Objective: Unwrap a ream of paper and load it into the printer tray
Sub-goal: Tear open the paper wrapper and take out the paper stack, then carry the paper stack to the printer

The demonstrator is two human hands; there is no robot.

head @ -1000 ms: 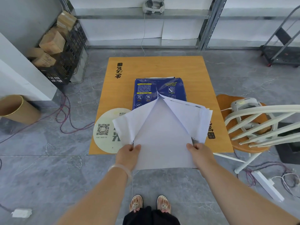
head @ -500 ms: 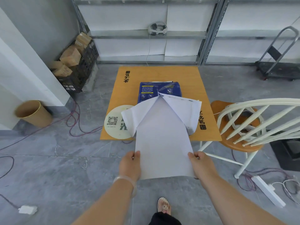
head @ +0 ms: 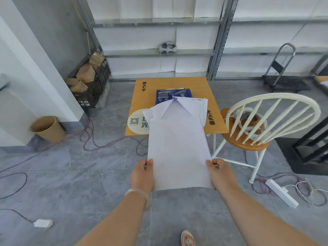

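A white stack of paper (head: 178, 148) hangs in the air between me and the table, held level at its near end. My left hand (head: 142, 173) grips its left edge and my right hand (head: 219, 172) grips its right edge. The blue wrapper (head: 166, 95) lies on the orange table (head: 197, 87), its white inner flaps (head: 197, 105) folded open toward me. The stack's far end hides part of the wrapper. No printer tray shows clearly; a grey corner (head: 3, 82) at the far left edge cannot be identified.
A white spindle-back chair (head: 262, 121) with a device on its seat stands right of the table. Cables (head: 99, 144) and a power strip (head: 282, 195) lie on the grey floor. A brown bin (head: 48, 129), a crate of boxes (head: 90, 86) and a hand truck (head: 282, 75) stand around.
I have stepped back from the table, and the paper stack has slid out of the open wrapper toward me, with both hands holding its near end throughout.
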